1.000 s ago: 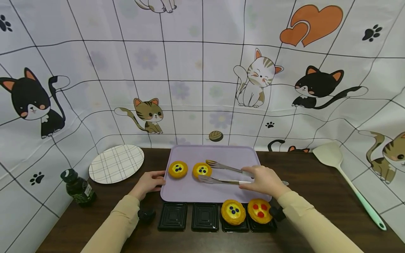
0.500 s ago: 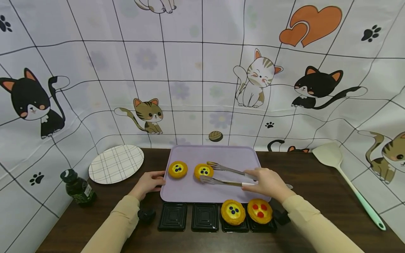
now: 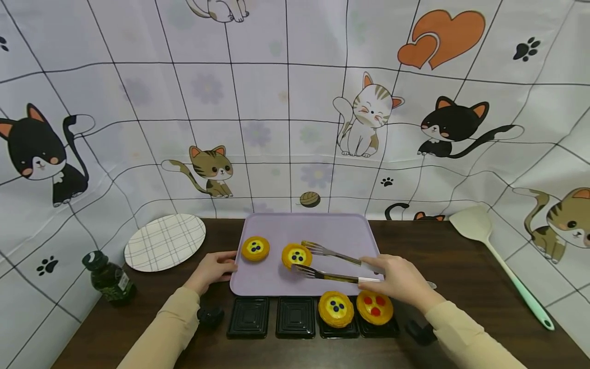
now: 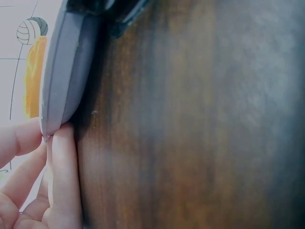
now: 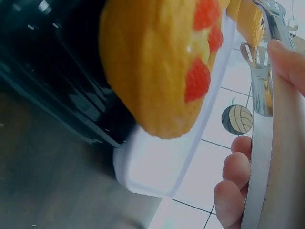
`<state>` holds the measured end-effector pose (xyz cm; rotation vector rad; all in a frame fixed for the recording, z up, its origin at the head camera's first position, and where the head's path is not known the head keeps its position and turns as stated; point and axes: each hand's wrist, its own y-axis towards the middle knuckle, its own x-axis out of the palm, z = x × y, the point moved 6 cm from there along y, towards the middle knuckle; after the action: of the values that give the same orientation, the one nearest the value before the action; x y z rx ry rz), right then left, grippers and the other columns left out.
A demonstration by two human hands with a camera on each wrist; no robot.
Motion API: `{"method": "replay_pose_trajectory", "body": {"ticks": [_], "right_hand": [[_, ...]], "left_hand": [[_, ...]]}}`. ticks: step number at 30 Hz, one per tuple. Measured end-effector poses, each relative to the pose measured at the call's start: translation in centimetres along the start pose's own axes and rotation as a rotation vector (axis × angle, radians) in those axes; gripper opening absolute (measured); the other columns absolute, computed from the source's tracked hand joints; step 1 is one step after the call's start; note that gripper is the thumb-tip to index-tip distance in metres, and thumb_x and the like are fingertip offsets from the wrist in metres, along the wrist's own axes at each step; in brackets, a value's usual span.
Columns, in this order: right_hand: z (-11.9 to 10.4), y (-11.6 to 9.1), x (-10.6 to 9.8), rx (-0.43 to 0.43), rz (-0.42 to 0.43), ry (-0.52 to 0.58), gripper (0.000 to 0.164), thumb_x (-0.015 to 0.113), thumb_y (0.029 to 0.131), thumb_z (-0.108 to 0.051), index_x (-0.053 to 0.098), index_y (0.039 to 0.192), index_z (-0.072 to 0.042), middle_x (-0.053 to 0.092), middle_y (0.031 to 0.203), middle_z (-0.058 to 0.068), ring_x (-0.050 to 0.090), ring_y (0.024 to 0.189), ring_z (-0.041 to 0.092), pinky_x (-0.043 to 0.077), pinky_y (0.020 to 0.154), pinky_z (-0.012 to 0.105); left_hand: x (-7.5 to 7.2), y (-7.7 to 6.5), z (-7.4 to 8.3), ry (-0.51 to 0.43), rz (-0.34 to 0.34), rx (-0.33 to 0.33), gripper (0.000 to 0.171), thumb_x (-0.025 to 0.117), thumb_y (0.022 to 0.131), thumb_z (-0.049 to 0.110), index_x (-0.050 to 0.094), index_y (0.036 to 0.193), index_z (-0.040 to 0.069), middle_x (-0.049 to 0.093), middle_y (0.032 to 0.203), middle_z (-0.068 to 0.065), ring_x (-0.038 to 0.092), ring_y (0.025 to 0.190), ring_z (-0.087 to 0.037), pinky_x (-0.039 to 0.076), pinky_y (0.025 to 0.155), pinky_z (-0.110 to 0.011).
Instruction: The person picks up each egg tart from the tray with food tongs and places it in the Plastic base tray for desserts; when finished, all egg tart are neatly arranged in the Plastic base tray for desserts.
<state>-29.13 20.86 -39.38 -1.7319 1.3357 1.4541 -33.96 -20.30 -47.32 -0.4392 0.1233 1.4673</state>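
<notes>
My left hand (image 3: 213, 270) pinches the left rim of the lavender tray (image 3: 286, 225); in the left wrist view the thumb lies over the rim and the fingers (image 4: 64, 176) under it. In my right hand (image 3: 403, 281) are metal tongs (image 3: 334, 254) with slotted, fork-like ends. Their jaws stand apart at the right side of an egg tart (image 3: 296, 256) with dark blue dots, which sits on the tray. Another blue-dotted tart (image 3: 255, 248) lies left of it. Close to the right wrist, a red-dotted tart (image 5: 152, 62) sits on a black plastic holder.
Black square holders (image 3: 249, 318) line the table in front of the tray; the third carries a blue-dotted tart (image 3: 336, 309). A checked oval plate (image 3: 165, 243) and a dark green bottle (image 3: 108, 278) stand left. A spatula (image 3: 511, 271) leans at the right.
My right hand and the tongs have shifted right and nearer, and the jaws have spread a little. The tart beside them has slid slightly the same way. The left hand stays on the rim.
</notes>
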Motion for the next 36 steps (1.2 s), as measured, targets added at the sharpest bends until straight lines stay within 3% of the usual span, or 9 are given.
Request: {"method": "replay_pose_trajectory", "body": {"ticks": [7, 11, 14, 30, 36], "right_hand": [[-0.1, -1.8, -0.5, -0.013, 0.021, 0.006, 0.063, 0.071, 0.075, -0.058, 0.066, 0.122, -0.017, 0.068, 0.102, 0.002, 0.064, 0.088, 0.02, 0.056, 0.076, 0.042], [-0.1, -2.8, -0.7, -0.017, 0.029, 0.004, 0.063, 0.069, 0.075, -0.059, 0.067, 0.122, -0.017, 0.063, 0.088, -0.007, 0.057, 0.075, 0.01, 0.053, 0.067, 0.032], [-0.1, -3.6, -0.7, -0.023, 0.043, -0.001, 0.061, 0.069, 0.075, -0.06, 0.068, 0.12, -0.018, 0.062, 0.087, -0.012, 0.055, 0.072, 0.005, 0.051, 0.063, 0.027], [-2.1, -6.4, -0.4, -0.162, 0.108, 0.024, 0.055, 0.074, 0.073, -0.055, 0.069, 0.117, -0.022, 0.062, 0.086, -0.014, 0.045, 0.064, -0.003, 0.043, 0.054, 0.018], [-2.5, -7.1, -0.2, -0.184, 0.126, 0.013, 0.054, 0.075, 0.072, -0.055, 0.071, 0.111, -0.018, 0.063, 0.087, -0.013, 0.043, 0.061, -0.006, 0.044, 0.054, 0.019]], "left_hand": [[-0.1, 0.0, -0.4, 0.001, 0.009, -0.022, 0.051, 0.062, 0.089, 0.004, 0.048, 0.136, -0.004, 0.062, 0.111, -0.02, 0.065, 0.09, -0.021, 0.058, 0.076, -0.036], [-0.2, 0.0, -0.4, 0.006, 0.018, -0.026, 0.05, 0.062, 0.088, 0.004, 0.048, 0.136, -0.004, 0.062, 0.11, -0.019, 0.064, 0.09, -0.019, 0.058, 0.076, -0.036], [-0.2, 0.0, -0.4, 0.006, 0.013, -0.023, 0.05, 0.062, 0.089, 0.004, 0.048, 0.136, -0.004, 0.062, 0.109, -0.019, 0.064, 0.09, -0.019, 0.058, 0.077, -0.036], [-0.1, 0.0, -0.2, -0.001, 0.001, -0.01, 0.052, 0.063, 0.088, 0.005, 0.047, 0.136, -0.005, 0.061, 0.108, -0.019, 0.063, 0.092, -0.022, 0.058, 0.077, -0.036], [-0.1, 0.0, -0.2, 0.003, 0.008, -0.012, 0.051, 0.062, 0.088, 0.004, 0.048, 0.136, -0.005, 0.061, 0.109, -0.019, 0.064, 0.092, -0.021, 0.058, 0.077, -0.036]]}}
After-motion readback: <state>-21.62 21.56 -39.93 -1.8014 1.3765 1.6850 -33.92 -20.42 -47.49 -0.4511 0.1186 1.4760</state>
